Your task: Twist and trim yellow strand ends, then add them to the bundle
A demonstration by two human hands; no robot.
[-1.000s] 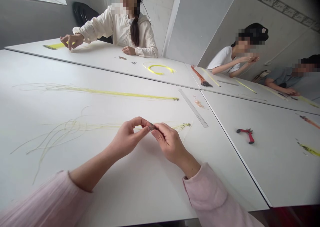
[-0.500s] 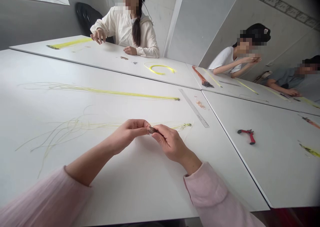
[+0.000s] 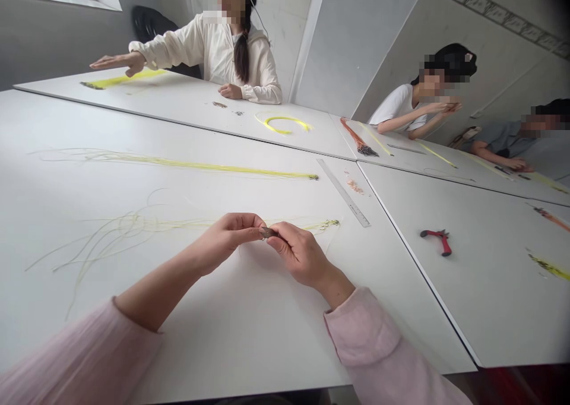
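1. The small dark piece (image 3: 269, 232) points left to right across the view — its long axis nearly level, the left end showing and the right end running into the fingers. Its finer shape is too small to tell.
2. It lies between the two hands, at their fingertips, above the white table (image 3: 231, 345).
3. The left hand (image 3: 225, 241) pinches the piece's left end between thumb and forefinger.
4. The right hand (image 3: 303, 255) has thumb and forefinger closed on the other end, covering part of it.
5. Behind the hands, a loose bundle of pale yellow strands (image 3: 133, 221) lies on the table, with a second yellow bundle (image 3: 222, 168) farther off.
6. A clear ruler (image 3: 344, 193) lies slantwise beyond the right hand — red-handled pliers (image 3: 443, 243) rest well to its right.
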